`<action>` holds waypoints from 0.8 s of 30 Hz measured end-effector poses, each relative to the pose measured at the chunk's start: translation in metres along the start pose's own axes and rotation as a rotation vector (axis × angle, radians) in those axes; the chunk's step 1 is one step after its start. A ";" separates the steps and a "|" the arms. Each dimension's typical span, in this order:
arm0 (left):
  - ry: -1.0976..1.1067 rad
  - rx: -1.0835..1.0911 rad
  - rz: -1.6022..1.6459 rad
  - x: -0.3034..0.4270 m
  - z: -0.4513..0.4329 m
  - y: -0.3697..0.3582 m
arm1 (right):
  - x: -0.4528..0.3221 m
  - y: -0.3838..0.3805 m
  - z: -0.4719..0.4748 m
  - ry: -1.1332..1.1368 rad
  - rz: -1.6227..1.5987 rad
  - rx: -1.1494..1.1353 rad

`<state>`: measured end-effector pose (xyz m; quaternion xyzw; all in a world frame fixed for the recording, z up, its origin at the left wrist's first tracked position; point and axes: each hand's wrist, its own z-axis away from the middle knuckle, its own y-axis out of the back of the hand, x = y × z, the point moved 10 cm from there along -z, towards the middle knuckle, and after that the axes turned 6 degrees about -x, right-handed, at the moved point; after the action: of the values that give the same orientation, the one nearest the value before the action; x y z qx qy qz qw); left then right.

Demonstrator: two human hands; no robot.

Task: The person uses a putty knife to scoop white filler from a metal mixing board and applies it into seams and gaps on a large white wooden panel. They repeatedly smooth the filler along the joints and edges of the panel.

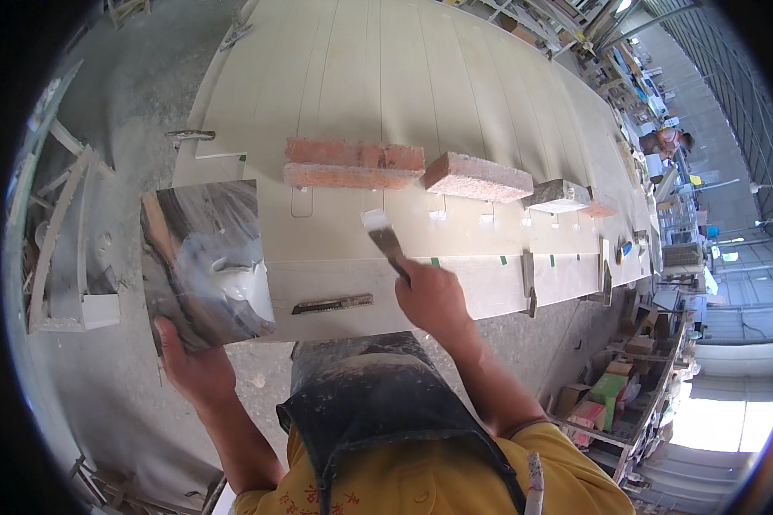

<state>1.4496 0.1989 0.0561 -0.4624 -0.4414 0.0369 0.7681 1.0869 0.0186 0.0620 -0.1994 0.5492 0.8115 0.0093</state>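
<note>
My left hand grips the lower edge of a marble-patterned panel. A thick smear of white paste lies on that panel's face. In my right hand is a putty knife, its blade resting at a white patch of paste on a large cream board. More white patches run in a row to the right, at the ends of thin lines on the board. Just behind the blade sits a red brick. A box cutter lies on the near strip of the worktop.
Further bricks continue the row rightward, including a grey block. Clamps grip the near edge; another clamp is at the left. A wooden frame stands at left. Shelving with boxes and a distant person are right.
</note>
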 end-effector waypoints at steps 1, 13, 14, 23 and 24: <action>-0.002 -0.004 0.002 0.000 0.000 -0.001 | -0.005 0.007 -0.004 0.036 -0.029 0.030; 0.015 -0.111 0.037 0.002 0.008 0.004 | -0.008 0.036 -0.017 0.107 -0.031 0.023; 0.007 -0.123 0.042 0.003 0.008 0.004 | -0.007 0.042 -0.024 0.094 -0.048 0.088; 0.059 0.027 0.032 -0.006 0.023 0.020 | -0.020 0.049 0.018 0.199 -0.062 -0.059; 0.055 -0.093 0.070 -0.007 0.025 0.005 | -0.030 0.062 0.029 0.276 -0.191 -0.039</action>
<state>1.4292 0.2155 0.0524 -0.5137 -0.4049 0.0304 0.7558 1.0914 0.0259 0.1362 -0.3606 0.5078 0.7823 0.0068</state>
